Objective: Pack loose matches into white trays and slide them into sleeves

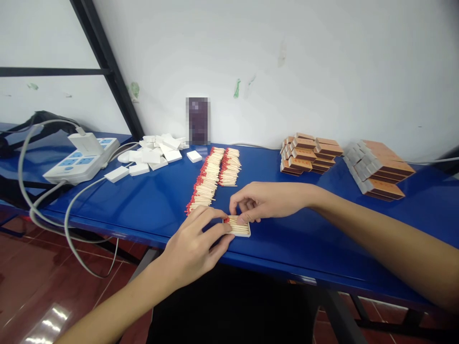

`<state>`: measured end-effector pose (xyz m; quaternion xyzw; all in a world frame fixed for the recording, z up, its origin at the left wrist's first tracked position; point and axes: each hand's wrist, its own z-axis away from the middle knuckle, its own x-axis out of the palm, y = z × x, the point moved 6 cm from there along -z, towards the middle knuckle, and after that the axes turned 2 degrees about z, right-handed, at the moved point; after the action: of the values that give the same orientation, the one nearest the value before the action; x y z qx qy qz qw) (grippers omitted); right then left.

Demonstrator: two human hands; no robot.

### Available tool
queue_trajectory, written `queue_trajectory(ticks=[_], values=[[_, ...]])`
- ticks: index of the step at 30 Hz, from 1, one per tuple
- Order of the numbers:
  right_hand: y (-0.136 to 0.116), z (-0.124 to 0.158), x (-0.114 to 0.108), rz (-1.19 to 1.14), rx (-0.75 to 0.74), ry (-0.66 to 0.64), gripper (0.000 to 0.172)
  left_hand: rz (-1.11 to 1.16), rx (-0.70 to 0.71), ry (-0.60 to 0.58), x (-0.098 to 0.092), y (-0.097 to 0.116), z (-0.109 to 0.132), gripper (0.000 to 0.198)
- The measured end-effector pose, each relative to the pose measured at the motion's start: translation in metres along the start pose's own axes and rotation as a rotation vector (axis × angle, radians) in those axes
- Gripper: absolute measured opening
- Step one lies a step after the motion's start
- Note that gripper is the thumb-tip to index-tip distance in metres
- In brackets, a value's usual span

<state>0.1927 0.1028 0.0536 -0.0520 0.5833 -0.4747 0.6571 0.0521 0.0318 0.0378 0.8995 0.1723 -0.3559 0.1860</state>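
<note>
A small white matchbox tray (245,234) lies near the front edge of the blue table, with red-tipped matches (238,227) side by side in it. My left hand (195,241) grips the tray's left end, fingertips over the matches and thumb at the near side. Curled over the far side is my right hand (267,203), its thumb and forefinger closed at the matches in the tray. Just behind, a long row of loose matches (206,179) spreads across the table, and a shorter pile of matches (230,167) sits right of it.
White trays (158,150) are heaped at the back left, near a power strip (82,160) with looping cables. A pixelated dark object (198,122) leans on the wall. Stacked matchbox sleeves (310,153) and another matchbox stack (380,167) stand at the right on the blue table (143,205).
</note>
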Motion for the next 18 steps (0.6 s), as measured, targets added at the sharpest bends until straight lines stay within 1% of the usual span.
queue_trajectory(ticks=[5,10,18], values=[[-0.0007,0.0000,0.0000,0.008,0.022,0.004,0.032,0.005,-0.007,0.005,0.0016,-0.0011,-0.0003,0.010],[-0.0009,0.0004,-0.0001,0.026,0.024,0.012,0.035,0.009,-0.001,0.021,0.0010,-0.0008,-0.0004,0.016],[-0.0029,0.0003,-0.0004,0.072,0.031,0.036,0.029,0.024,0.028,0.032,0.0016,0.0009,0.0001,0.015]])
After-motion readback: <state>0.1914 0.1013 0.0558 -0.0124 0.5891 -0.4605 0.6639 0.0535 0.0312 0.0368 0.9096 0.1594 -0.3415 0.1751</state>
